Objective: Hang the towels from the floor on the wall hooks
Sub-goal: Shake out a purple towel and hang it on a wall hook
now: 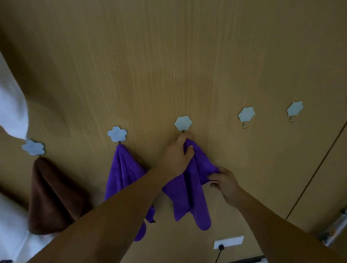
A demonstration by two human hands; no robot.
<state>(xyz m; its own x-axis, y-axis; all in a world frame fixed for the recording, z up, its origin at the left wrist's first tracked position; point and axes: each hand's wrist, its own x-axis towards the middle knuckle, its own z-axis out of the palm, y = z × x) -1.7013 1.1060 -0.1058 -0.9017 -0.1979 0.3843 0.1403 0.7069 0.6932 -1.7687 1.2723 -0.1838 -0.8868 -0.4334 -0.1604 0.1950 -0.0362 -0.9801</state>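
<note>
Left hand [176, 155] is bunched round the top of the purple towel [192, 192], right under the third hook [183, 124]; right hand [225, 182] pinches the towel's side edge lower down. I cannot tell whether the cloth has caught on the hook's tip, because the left hand hides it. I'd lift the bunch slightly, press it against the wall [185, 60] and lower it over the tip. Then I'd let go only once it bears weight, right hand first.

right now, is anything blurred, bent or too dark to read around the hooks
Head view: dim, even light, no glare; the wide-angle lens curves the hook row; the white cloth at left is blurred; the left hand and held purple towel are fairly sharp.
</note>
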